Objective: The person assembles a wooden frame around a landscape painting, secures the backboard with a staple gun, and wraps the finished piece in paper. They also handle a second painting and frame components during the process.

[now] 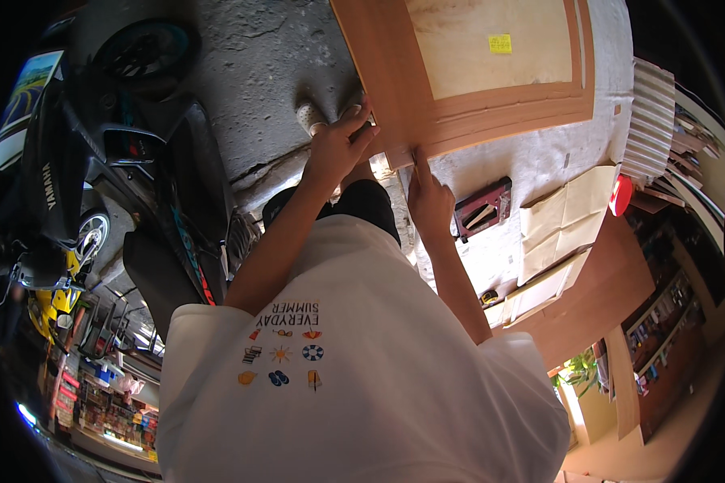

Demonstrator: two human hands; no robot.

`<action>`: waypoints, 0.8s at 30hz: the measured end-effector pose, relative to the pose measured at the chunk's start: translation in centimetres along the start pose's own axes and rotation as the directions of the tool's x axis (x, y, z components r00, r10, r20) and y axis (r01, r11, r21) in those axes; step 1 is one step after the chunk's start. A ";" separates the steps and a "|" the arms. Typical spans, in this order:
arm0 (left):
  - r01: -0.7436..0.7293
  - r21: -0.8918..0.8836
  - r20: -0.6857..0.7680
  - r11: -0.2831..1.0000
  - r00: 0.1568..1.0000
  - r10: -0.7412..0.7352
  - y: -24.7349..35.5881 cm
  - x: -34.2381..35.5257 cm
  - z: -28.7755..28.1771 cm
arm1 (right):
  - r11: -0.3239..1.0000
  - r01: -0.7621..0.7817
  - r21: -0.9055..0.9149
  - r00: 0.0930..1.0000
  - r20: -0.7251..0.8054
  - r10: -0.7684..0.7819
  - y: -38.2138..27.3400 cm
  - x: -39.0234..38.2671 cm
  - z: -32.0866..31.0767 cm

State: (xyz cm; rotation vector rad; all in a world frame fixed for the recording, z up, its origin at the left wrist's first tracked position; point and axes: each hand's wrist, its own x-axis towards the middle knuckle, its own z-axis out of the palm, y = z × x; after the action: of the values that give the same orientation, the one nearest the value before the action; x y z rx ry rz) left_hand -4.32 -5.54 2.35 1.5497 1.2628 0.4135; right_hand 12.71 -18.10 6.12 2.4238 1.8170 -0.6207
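A wooden framed panel (459,113) with a pale centre and a yellow note (500,43) spans the upper middle. My left hand (341,146) is closed at its left edge, thumb and fingers gripping near the corner. Just to the right, my right hand (431,197) touches the panel's lower corner with an extended index finger; its other fingers are curled, and whatever they may hold is hidden. Below the panel, a maroon rectangular tool (482,208) lies on a pale surface beside folded brown paper (564,217). A small yellow-black object (489,298) lies farther down.
A black motorbike (137,177) stands close on my left, a yellow one (56,302) beyond it. Cracked concrete (250,64) is under my feet. Corrugated sheet (648,105), a red round object (620,193), wooden boards (588,306) and cluttered shelving (656,330) are on the right.
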 end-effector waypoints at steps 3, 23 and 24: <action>-0.028 0.047 -0.048 0.998 0.998 0.031 -0.3 0.0 0.3 | 0.993 0.018 0.117 0.991 -0.135 -0.002 1.8 -1.5 0.2; -0.110 0.356 0.362 0.928 0.932 -0.028 -0.8 -1.2 -5.4 | 0.975 -0.119 0.190 0.967 -0.199 0.157 -0.7 8.7 -1.9; -0.166 0.356 0.371 0.920 0.928 0.024 -0.6 -0.9 -5.0 | 0.971 -0.160 0.176 0.974 -0.134 0.184 -1.7 9.6 -2.9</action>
State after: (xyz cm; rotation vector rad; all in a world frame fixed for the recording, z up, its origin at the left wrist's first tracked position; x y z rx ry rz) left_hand -8.85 -3.86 4.11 1.9203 1.0155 -0.0711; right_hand 14.13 -8.05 5.83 2.7695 1.6372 -0.6109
